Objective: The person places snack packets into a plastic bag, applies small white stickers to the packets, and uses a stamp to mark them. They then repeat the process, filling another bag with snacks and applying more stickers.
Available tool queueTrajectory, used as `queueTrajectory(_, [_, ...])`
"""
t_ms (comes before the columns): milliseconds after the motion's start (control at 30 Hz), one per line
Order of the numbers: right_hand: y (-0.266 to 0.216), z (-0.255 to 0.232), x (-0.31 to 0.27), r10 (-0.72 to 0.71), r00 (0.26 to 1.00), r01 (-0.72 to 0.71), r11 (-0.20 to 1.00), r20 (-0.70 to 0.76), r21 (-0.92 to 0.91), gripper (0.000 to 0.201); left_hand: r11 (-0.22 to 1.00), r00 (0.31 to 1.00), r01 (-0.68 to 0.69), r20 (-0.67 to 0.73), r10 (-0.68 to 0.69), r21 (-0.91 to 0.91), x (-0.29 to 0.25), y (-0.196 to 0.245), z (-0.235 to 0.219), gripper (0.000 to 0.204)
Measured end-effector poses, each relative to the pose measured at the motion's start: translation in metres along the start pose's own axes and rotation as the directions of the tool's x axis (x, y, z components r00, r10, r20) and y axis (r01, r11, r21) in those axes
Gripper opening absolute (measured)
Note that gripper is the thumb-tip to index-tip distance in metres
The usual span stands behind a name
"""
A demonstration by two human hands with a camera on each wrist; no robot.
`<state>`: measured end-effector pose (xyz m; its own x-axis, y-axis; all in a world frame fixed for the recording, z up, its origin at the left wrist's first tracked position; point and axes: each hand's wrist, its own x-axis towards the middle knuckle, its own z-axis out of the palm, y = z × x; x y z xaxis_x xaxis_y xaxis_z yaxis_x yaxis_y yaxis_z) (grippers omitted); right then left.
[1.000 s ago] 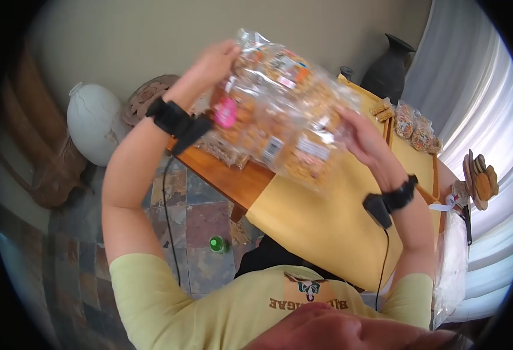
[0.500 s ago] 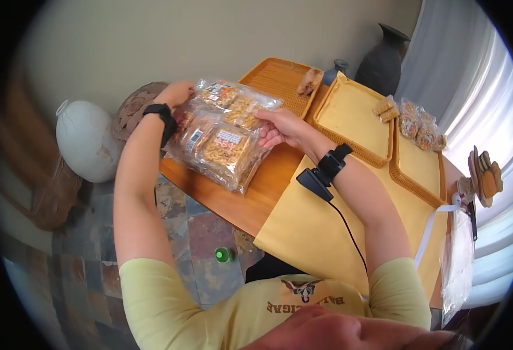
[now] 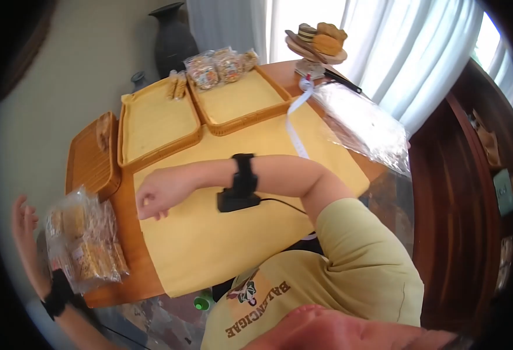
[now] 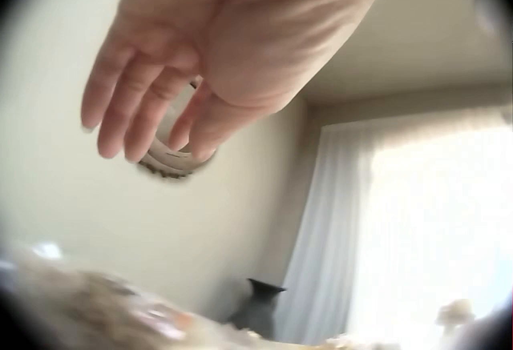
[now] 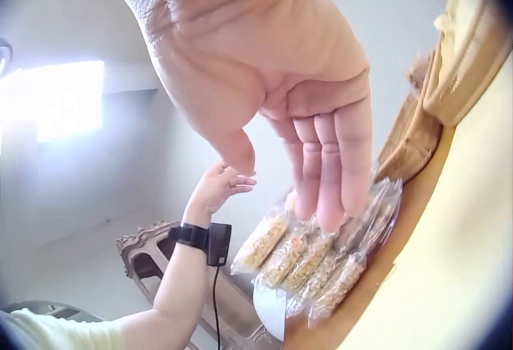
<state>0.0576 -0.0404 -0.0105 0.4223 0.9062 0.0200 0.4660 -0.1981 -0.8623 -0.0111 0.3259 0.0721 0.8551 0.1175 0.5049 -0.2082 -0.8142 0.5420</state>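
Observation:
My left hand (image 3: 25,224) is raised just beyond the left side of a stack of clear snack packs (image 3: 84,251); its fingers are loosely bent and hold nothing. Over the left part of a yellow sheet (image 3: 227,233), my right hand (image 3: 166,191) is relaxed, with nothing in it. The right wrist view shows its fingers extended, overlapping the packs (image 5: 309,263), which contain golden crunchy pieces. The stack sits at the left end of the wooden table (image 3: 133,256).
Behind the sheet stand a bare wicker tray (image 3: 84,160) with one small packet and two lined trays, one middle (image 3: 160,125), one right (image 3: 245,96). Packaged snacks (image 3: 218,65) rest at the right tray's back. Plastic bags (image 3: 367,119) and a white ribbon (image 3: 294,131) lie rightward.
Both hands have let go of the snack packs, which now sit on the table's left end. The left hand has moved off beyond them, the right hand toward the sheet. The view has turned right.

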Motion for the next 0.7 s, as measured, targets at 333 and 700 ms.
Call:
queueTrajectory(333, [0.076,-0.073,-0.374,0.400,0.296,-0.937,0.299,-0.867,-0.181,0.076,0.727,0.445,-0.527,0.586,0.677,-0.440,-0.094,0.199,0.233,0.038])
queueTrajectory(700, [0.089,-0.023,-0.409,0.382,0.364,-0.931,0.110,-0.850,-0.349,0.020,0.799,0.180,-0.232,0.783,0.596,-0.555,-0.085,0.230,0.281,0.038])
